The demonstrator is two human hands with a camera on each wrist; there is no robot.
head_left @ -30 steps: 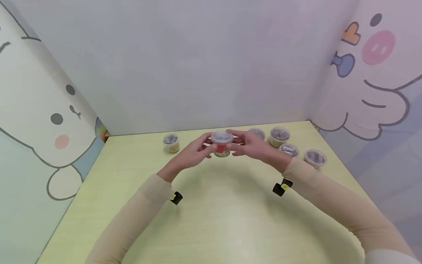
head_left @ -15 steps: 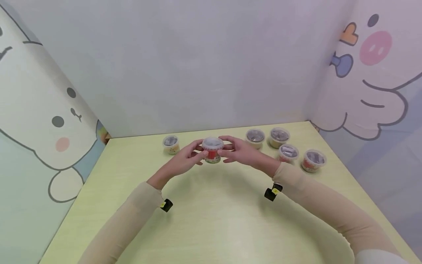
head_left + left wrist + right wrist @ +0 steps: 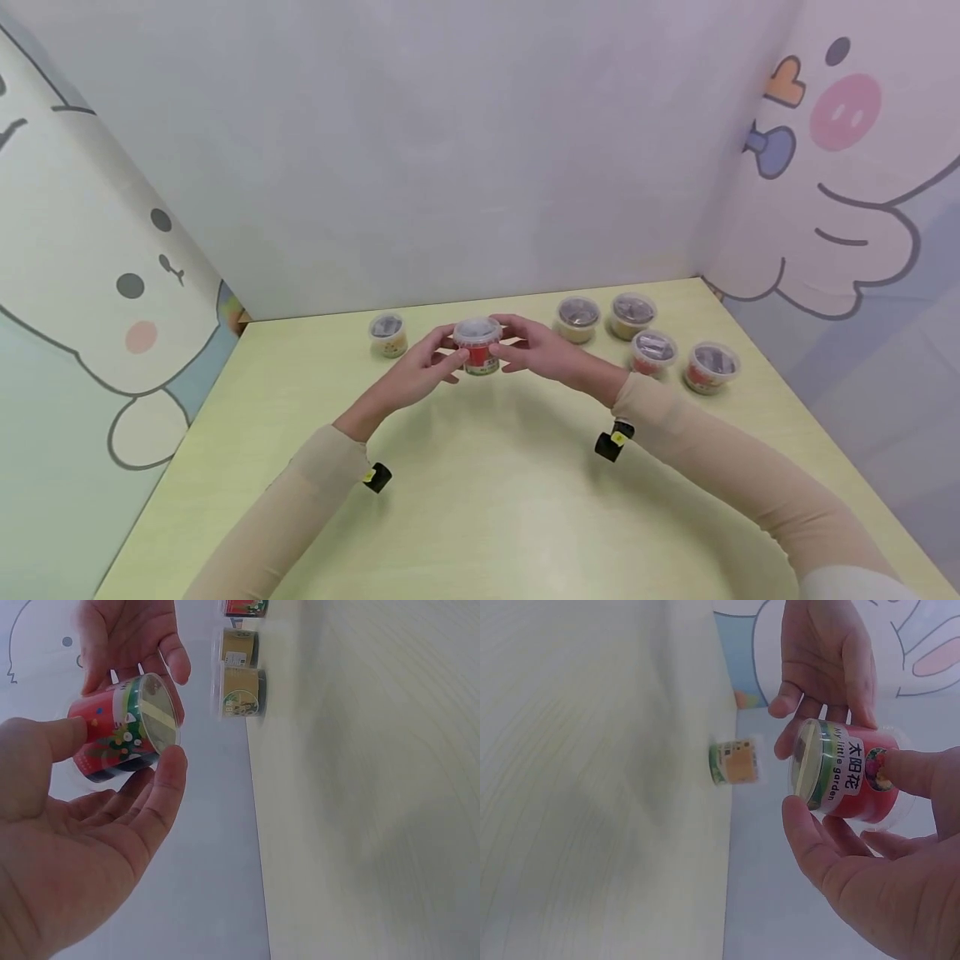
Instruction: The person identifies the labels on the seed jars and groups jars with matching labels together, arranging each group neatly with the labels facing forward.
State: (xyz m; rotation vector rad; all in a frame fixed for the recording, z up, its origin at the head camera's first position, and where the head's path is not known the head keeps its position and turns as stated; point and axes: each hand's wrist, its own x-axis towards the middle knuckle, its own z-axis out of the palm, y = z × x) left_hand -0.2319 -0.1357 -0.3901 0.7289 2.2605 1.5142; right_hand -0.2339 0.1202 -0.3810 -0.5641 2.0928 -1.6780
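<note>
Between both hands a clear lidded plastic cup (image 3: pixel 480 357) is held above the table, near its back. Its red label with flowers (image 3: pixel 124 731) faces the left wrist camera, and the words "My little garden" show on the cup (image 3: pixel 853 774) in the right wrist view. My left hand (image 3: pixel 418 368) grips the cup's left side, thumb toward me and fingers behind and below. On the other side my right hand (image 3: pixel 546 355) holds it the same way. The cup is upright in the head view, its base off the table.
One lidded cup (image 3: pixel 388 336) with an orange-and-white label stands at the back left. Several more lidded cups stand at the back right, among them a tan one (image 3: pixel 633 317) and a red one (image 3: pixel 711 368). Printed walls border the pale table (image 3: pixel 495 500) behind and at both sides.
Both hands have moved left and slightly toward me with the cup. The cups at the back right, partly covered by the right hand and arm before, now show more fully.
</note>
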